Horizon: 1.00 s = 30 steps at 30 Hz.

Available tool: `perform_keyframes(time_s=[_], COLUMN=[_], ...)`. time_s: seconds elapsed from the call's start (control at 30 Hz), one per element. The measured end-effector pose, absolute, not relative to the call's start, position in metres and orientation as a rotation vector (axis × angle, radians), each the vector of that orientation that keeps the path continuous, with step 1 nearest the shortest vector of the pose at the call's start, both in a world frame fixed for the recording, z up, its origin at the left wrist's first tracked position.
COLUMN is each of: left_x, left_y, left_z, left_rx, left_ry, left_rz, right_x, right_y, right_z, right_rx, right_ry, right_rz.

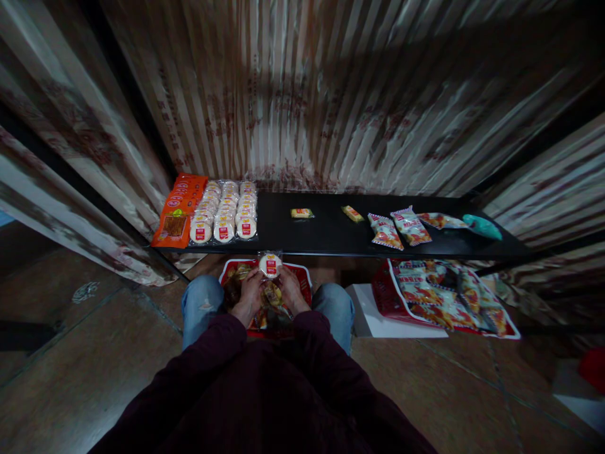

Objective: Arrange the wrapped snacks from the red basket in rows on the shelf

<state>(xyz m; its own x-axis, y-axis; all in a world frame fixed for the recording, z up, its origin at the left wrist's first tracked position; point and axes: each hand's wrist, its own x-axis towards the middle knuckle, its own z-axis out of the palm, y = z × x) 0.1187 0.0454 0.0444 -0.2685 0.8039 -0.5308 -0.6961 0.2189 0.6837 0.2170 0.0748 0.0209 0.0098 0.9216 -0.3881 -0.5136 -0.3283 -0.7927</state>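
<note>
Between my knees, my left hand [251, 290] and my right hand [290, 287] hold a round white wrapped rice cracker [270, 265] from its two sides, its red label facing up. Below it sits a red basket with a white rim [306, 277], holding several wrapped snacks partly hidden by my hands. On the black shelf [278, 238] just ahead, rows of similar wrapped crackers [224, 228] stand at the left. Beside them lies an orange snack bag [179, 211].
Two small yellow packets [301, 214] lie mid-shelf. To the right are red-and-white snack bags [385, 231] and a teal packet [482, 227]. A second red basket [385, 296] full of snack bags rests on a white box [373, 315]. Black posts and a striped curtain [302, 94] enclose the shelf.
</note>
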Motion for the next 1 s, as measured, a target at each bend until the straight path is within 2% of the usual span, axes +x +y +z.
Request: perform_keyframes(time_s=[0.6, 1.0], left_x=[0.128, 0.134], left_y=[0.049, 0.042], left_z=[0.046, 0.056], left_rx=[0.282, 0.312], left_ry=[1.434, 1.162], left_rz=[1.512, 1.469], right_x=[0.213, 0.199], right_y=[0.072, 0.054], right_z=[0.021, 0.028], right_rx=[-1.113, -1.293], right_ry=[-0.642, -1.357], right_rz=[1.548, 1.037])
